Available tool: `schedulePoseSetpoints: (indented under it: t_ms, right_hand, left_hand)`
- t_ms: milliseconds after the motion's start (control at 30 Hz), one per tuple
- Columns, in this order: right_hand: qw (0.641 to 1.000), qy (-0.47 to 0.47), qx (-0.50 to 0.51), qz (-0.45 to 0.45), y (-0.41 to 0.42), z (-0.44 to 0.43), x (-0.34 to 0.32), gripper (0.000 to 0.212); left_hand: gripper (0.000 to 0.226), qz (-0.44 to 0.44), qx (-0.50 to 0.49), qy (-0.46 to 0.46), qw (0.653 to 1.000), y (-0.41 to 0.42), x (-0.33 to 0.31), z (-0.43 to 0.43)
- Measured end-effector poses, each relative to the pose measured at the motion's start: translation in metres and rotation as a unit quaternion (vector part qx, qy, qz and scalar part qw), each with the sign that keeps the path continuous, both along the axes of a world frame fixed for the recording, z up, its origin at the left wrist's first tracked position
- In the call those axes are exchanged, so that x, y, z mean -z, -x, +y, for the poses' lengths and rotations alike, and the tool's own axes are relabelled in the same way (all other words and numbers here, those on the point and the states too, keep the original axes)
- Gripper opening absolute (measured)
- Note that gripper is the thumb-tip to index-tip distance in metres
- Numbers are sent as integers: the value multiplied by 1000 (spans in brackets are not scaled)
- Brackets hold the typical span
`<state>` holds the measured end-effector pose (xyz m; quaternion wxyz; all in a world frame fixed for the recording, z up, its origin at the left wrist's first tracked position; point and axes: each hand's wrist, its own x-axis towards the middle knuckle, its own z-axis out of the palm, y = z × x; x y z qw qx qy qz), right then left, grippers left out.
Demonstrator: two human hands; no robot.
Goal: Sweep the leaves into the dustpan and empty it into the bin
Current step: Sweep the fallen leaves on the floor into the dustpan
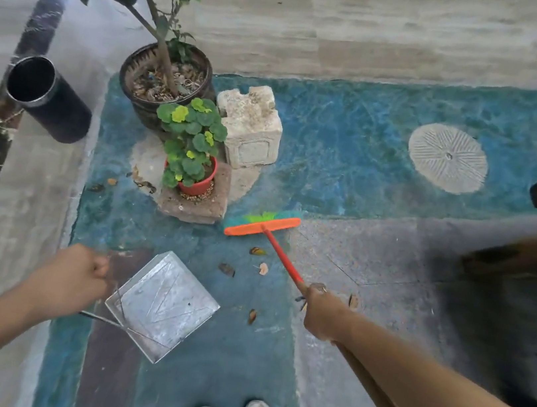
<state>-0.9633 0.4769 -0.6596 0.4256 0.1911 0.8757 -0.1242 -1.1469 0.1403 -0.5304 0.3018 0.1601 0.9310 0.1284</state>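
Right hand (pixel 322 312): I have it clenched on the broom (pixel 262 225) handle; head lies beyond the leaves (pixel 258 251)
Left hand (pixel 74 279): fisted on the wire handle of the metal dustpan (pixel 163 304)
Progress: pan looks empty; leaves scattered between; I judge sweeping barely begun
Bin (pixel 49 99): far left; emptying outstanding

dustpan (pixel 163 306): your metal pan, tilted, empty | leaves (pixel 260 258): dry, scattered between pan and broom | bin (pixel 49 97): black cylinder, far left
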Motion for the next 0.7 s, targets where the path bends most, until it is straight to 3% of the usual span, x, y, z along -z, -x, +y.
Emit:
schedulePoseSetpoints:
  t_ms: [67, 167, 333, 533, 700]
  right_hand:
    - [999, 21, -39, -27, -20, -16, -4, 71]
    - [996, 79, 30, -34, -66, -20, -16, 73]
    - [991, 91, 33, -92, -104, 12, -44, 70]
    - [993, 62, 96, -25, -122, 80, -87, 36]
    - [990, 6, 142, 19, -101, 119, -63, 39]
  left_hand:
    - [62, -4, -22, 4, 1000, -1, -5, -3]
    - [61, -18, -50, 13, 998, -5, -10, -3]
    - [58, -21, -31, 65, 997, -16, -20, 7]
    - [56, -19, -23, 50, 998, -24, -27, 30]
    - [54, -20, -1, 31, 999, -27, -24, 64]
